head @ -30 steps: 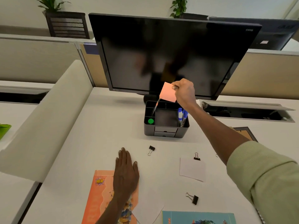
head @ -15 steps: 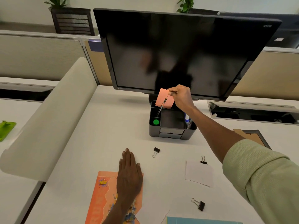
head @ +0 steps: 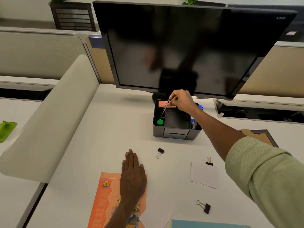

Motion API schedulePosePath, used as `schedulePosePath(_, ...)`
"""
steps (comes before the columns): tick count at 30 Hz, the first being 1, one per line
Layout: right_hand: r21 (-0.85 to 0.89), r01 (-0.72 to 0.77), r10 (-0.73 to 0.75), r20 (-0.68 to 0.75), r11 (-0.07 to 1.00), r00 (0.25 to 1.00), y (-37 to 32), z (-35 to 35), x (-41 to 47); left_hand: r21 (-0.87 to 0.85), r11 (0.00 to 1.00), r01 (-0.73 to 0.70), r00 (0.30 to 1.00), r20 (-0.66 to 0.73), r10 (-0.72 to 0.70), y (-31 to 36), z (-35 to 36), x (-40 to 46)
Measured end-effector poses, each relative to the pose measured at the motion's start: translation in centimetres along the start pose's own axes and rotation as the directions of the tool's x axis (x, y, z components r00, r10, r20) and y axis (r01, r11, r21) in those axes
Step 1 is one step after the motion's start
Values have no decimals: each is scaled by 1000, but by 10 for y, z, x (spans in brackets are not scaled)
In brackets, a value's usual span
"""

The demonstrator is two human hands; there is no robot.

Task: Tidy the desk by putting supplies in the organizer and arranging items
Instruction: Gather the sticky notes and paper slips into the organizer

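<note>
Sticky notes (head: 162,103), salmon-pink, sit in the back compartment of the black desk organizer (head: 176,127) at the foot of the dark monitor (head: 189,46). Right hand (head: 181,100) hovers over that compartment, fingers curled around a thin pen (head: 166,106) that slants down into the organizer. Left hand (head: 132,175) lies flat, fingers straight, on the worktop (head: 98,137) and the corner of an orange booklet (head: 105,199). Three binder clips (head: 160,152) and a white paper (head: 204,174) lie near.
</note>
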State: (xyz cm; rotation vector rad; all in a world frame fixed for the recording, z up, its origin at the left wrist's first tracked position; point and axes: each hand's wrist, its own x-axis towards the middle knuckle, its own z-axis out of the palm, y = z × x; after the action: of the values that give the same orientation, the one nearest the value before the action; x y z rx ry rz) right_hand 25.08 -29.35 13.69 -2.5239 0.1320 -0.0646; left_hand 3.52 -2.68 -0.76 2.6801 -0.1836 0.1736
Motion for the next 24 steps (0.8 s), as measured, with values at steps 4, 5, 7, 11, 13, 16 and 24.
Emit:
schedulePosePath(4,-58,22,-20,46,998,999,0,-1,0,2,1000,2,1000,-5,-2,1,-1,0)
schedulePosePath(5,-71,40,-36,46,997,998,1,-2,-1,2,1000,3,1000,-5,-3,1,-1,0)
schedulePosePath(7,-99,71,-67,41,993,997,1,-4,-2,-1,1000,2,1000,-6,-2,0,-1,0)
schedulePosePath(11,-93,89,-90,-7,992,996,2,-13,-5,-1,1000,-12,1000,-7,12,0,0,0)
schedulePosePath(13,-102,88,-95,-64,991,993,3,-21,-6,7,1000,-15,1000,-3,15,-1,1,0)
schedulePosePath(16,-81,29,-46,-217,996,975,2,-33,-14,6,1000,-1,1000,3,1,-1,1,1)
schedulePosePath(24,47,95,-52,-570,994,820,-1,-43,-87,-12,1000,-4,1000,15,5,-1,1,1)
